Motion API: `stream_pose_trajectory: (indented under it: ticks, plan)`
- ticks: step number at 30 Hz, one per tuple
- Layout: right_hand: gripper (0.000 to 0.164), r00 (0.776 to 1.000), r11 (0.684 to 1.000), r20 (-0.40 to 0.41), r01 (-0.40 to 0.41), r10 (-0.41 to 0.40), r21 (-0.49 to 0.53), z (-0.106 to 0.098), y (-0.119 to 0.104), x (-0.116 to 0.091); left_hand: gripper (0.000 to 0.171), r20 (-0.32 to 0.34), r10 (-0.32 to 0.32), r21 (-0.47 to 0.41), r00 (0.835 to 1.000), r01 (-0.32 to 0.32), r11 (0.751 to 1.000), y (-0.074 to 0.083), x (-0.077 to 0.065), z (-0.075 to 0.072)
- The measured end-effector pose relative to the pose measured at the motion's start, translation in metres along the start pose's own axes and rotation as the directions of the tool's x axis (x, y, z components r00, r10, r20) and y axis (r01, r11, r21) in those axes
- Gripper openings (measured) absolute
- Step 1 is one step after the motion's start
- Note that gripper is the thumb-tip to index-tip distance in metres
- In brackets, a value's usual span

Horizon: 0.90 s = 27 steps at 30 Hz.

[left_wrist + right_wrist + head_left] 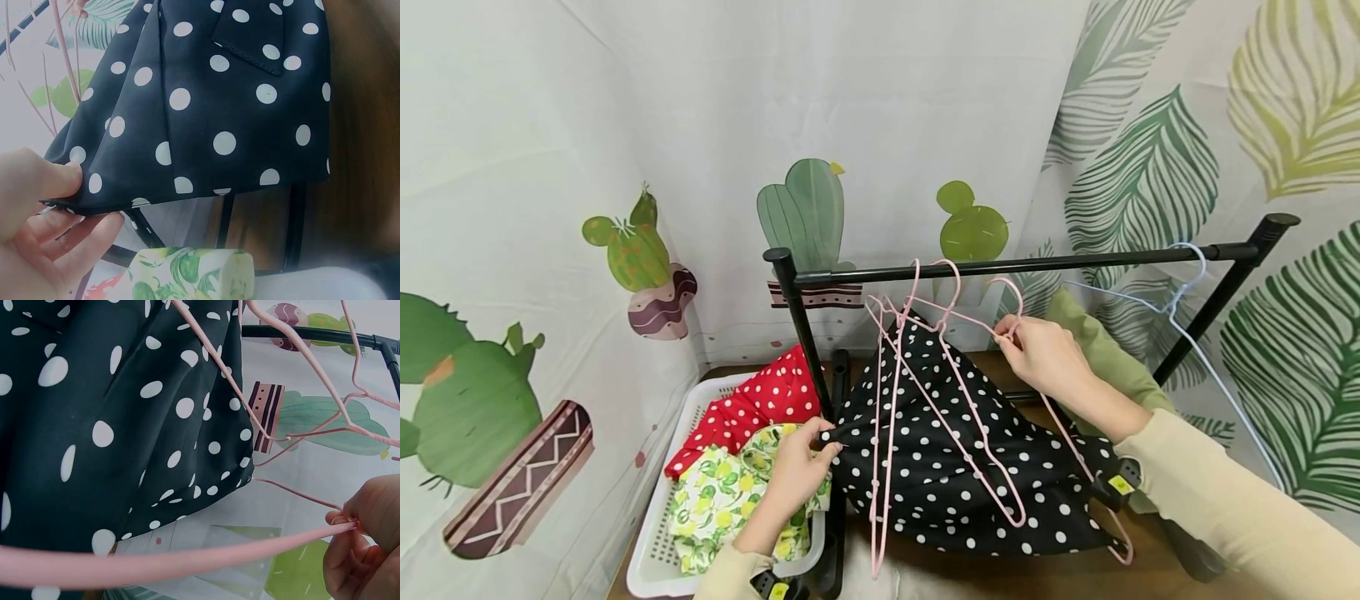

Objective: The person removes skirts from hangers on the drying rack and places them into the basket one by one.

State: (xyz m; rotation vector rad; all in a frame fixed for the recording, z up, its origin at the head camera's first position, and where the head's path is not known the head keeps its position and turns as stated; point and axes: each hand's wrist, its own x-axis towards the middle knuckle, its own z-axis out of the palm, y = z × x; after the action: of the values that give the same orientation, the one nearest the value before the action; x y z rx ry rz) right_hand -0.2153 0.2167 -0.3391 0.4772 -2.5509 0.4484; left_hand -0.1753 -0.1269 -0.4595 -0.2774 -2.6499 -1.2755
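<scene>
A black garment with white dots (925, 492) is spread below the rack's bar, behind two pink hangers (973, 392) hooked there. My left hand (801, 462) pinches its left edge between thumb and fingers. In the left wrist view, a stitched flap or pocket (250, 37) shows on the cloth. My right hand (1045, 354) grips another pink hanger (1011, 292) just below its hook, under the bar. One arm of this hanger disappears behind the garment's corner in the right wrist view, and its other arm slopes down to the right.
A black rack bar (1075, 262) spans the scene on two posts. At left, a white basket (651, 533) contains a red dotted cloth (760, 400) and a lemon-print cloth (715, 500). On the right are a blue hanger (1187, 325) on the bar and a green cushion-like thing (1097, 350).
</scene>
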Motion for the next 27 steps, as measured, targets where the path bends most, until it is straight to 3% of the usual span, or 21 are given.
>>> stream_pose_trajectory:
  ticks: [8, 27]
  plan:
    - [0.007, 1.000, 1.000, 0.002, -0.002, 0.002, -0.011, -0.001, 0.000, 0.000, 0.010, -0.011, -0.091, -0.039, 0.996, 0.090, 0.995, 0.000, -0.005, -0.008]
    - [0.006, 1.000, 1.000, 0.001, -0.018, 0.018, -0.010, 0.002, 0.000, 0.000, 0.012, -0.164, -0.094, 0.015, 0.982, 0.097, 0.995, -0.003, -0.004, -0.030]
